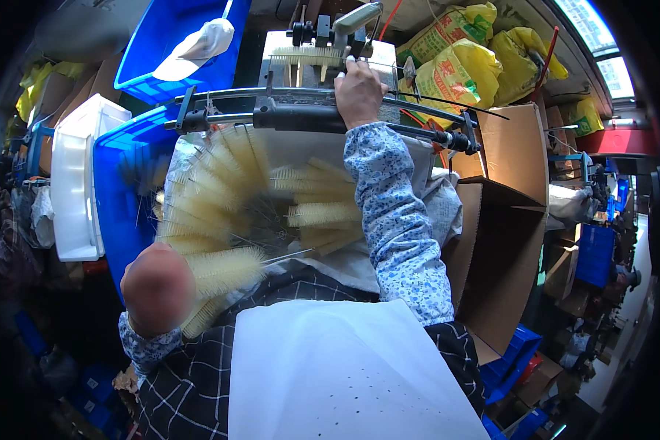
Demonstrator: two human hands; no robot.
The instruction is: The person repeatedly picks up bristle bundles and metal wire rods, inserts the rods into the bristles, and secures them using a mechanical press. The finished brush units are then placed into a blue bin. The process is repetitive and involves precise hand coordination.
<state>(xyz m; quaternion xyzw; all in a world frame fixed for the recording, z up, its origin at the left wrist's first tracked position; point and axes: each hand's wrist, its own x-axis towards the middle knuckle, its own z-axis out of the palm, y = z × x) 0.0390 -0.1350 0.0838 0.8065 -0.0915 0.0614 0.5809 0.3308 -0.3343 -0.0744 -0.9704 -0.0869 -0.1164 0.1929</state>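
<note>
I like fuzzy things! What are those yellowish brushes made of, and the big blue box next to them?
The brushes look like pale cream bristles, probably plastic or natural fibre, set around thin twisted wire stems that glint like metal. The left hand holds a bunch of them. The blue box looks like hard, smooth plastic: its walls shine evenly and its rim is moulded.

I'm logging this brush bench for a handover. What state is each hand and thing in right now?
Right hand: closed around a part at the machine, arm stretched forward.
Left hand: blurred, gripping a bundle of cream bottle brushes.
Loose bottle brushes: fanned out in a pile on the bench.
Black bar: lying level across the machine front.
Cardboard box: open, inside hidden.
Blue crate: upright, open-topped.
Yellow sacks: full, stacked behind.
</note>
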